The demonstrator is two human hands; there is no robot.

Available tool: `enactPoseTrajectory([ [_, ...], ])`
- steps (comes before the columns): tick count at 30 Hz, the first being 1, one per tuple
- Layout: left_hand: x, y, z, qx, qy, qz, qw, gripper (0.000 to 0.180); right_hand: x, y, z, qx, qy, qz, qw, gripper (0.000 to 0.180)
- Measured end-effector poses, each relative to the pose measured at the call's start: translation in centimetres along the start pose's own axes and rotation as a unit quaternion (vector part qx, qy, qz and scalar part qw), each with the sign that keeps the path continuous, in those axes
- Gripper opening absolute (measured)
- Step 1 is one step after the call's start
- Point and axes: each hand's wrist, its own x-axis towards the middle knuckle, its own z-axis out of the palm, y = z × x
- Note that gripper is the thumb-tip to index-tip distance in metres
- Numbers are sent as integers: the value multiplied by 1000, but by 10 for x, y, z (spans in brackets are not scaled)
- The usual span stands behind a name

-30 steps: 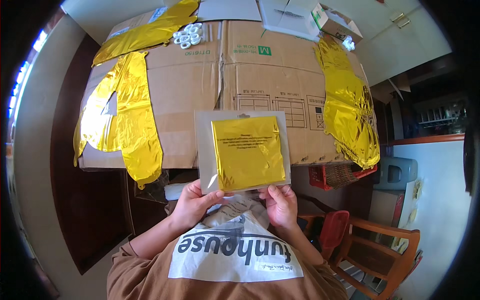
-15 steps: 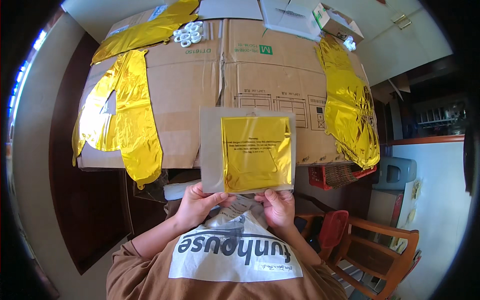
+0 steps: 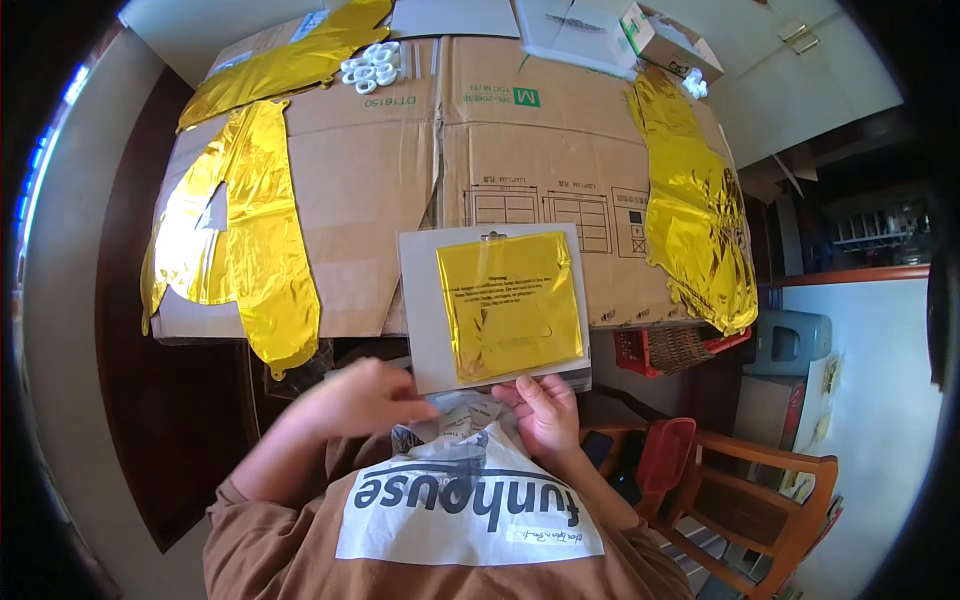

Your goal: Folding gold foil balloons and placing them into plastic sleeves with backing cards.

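Observation:
A flat clear plastic package (image 3: 510,335) with a folded gold foil balloon inside stands before me, tilted slightly and overlapping the near side of the cardboard. My right hand (image 3: 548,412) pinches its lower edge between thumb and fingers. My left hand (image 3: 365,400), smeared by motion, is off the package, just beside its lower left corner; whether its fingers are closed does not show. Flat gold foil balloons lie on the cardboard: an A-shaped one (image 3: 265,240) at the left, another (image 3: 690,210) at the right, and one (image 3: 290,65) at the far left.
Large brown cardboard (image 3: 370,210) covers the work surface. White rings (image 3: 370,68) sit at its far side, with an open small box (image 3: 665,40) at the far right. A wooden chair (image 3: 760,500), a red basket (image 3: 632,352) and a blue-grey stool (image 3: 795,340) stand to the right.
My left hand has let go of the package's lower left edge and moved slightly left. The package, still in my right hand, has tilted a little.

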Motion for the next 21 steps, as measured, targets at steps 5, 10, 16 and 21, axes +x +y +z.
enactPoseTrajectory([
  [5,17,41,-68,13,337,136,932,26,1,-3,-7,-12,-36,14,999,24],
  [10,114,62,-88,93,288,226,926,27,-2,-3,-4,-24,-23,9,999,21],
  [16,108,88,-103,10,103,95,990,23,-9,-6,-11,24,-35,18,999,28],
  [21,110,78,-111,-14,56,84,995,18,-5,-2,-12,4,-40,10,999,31],
])
